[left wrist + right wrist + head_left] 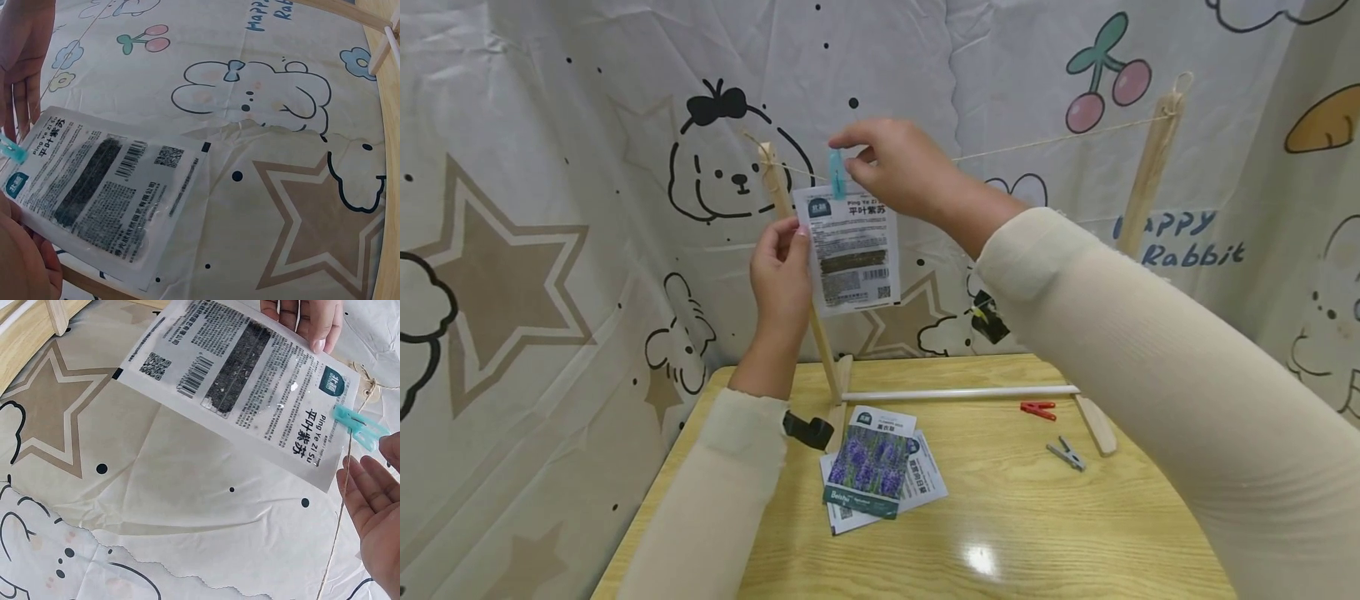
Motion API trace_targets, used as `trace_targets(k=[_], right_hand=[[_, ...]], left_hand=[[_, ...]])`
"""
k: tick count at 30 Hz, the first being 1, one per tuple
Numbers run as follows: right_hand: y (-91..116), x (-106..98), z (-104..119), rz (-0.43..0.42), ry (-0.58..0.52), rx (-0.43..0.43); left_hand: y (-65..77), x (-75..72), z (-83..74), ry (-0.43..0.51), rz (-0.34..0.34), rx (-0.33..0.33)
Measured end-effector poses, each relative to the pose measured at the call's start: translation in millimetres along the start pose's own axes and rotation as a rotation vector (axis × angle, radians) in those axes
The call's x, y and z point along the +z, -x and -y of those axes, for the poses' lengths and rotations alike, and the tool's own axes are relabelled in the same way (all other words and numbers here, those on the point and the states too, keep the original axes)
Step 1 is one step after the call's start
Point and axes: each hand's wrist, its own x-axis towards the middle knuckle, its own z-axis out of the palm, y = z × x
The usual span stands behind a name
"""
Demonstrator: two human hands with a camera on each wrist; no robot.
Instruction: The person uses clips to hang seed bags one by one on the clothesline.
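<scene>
A white seed packet with a small window of dark seeds hangs at a string, its printed side facing me. My left hand pinches the packet's left edge between thumb and fingers. A light-blue clothespin sits over the packet's top edge and the string, seen closely in the right wrist view. With thumb and forefinger, my right hand holds the clothespin's upper end. In the left wrist view the packet partly covers the left hand.
Wooden posts carry the string, joined low down by a white rod. On the table lie a purple-flower seed packet on top of another white packet, a red clothespin and a grey clothespin. A printed curtain hangs behind.
</scene>
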Motion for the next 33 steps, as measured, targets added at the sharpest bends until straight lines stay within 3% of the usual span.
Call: trace_targets(k=[6,20,33], right_hand=[[2,0,-5,-0.037,-0.014,-0.026],[10,-3,-20,-0.234,-0.043,-0.109],[19,-3,-29,-0.269,-0.088,-0.133]], left_hand=[[0.7,0.5,-0.5,0.029,-0.018,-0.003],[-0.1,-3.0,-0.3,0.067,-0.067,0.007],[1.5,-5.8,3.6,0.079,-0.077,0.023]])
